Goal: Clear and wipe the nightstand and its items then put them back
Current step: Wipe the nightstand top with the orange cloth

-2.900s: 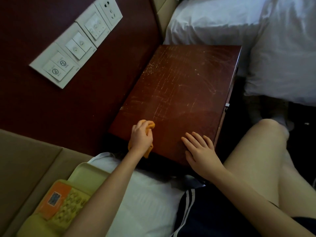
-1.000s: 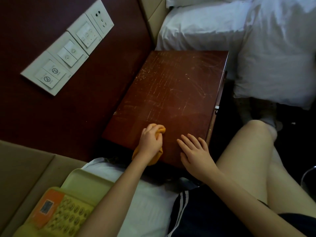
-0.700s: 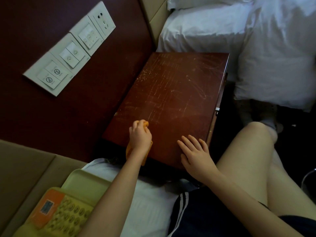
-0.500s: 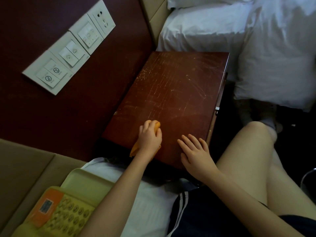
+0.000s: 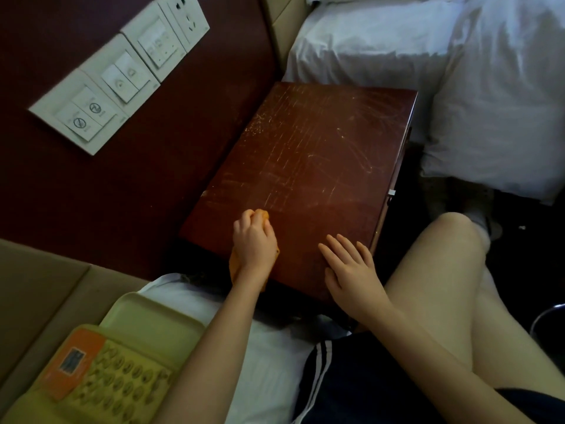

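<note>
The dark red nightstand (image 5: 312, 154) has a bare, scratched top. My left hand (image 5: 254, 240) grips a bunched orange cloth (image 5: 262, 214) and presses it on the near left part of the top. The cloth's tail hangs over the near edge beneath my wrist. My right hand (image 5: 350, 264) rests flat on the near right part of the top, fingers spread and straight. A yellowish telephone (image 5: 101, 371) with an orange label lies on the white bedding at the bottom left, off the nightstand.
A white panel of switches and a socket (image 5: 122, 75) sits on the dark red wall to the left. A bed with white sheets (image 5: 428, 56) lies beyond the nightstand. My bare knee (image 5: 452, 240) is to the right of the nightstand.
My left hand with the cloth has slid back and forth along the near edge, now sitting a little left of where it was half a second ago. My right hand has stayed put.
</note>
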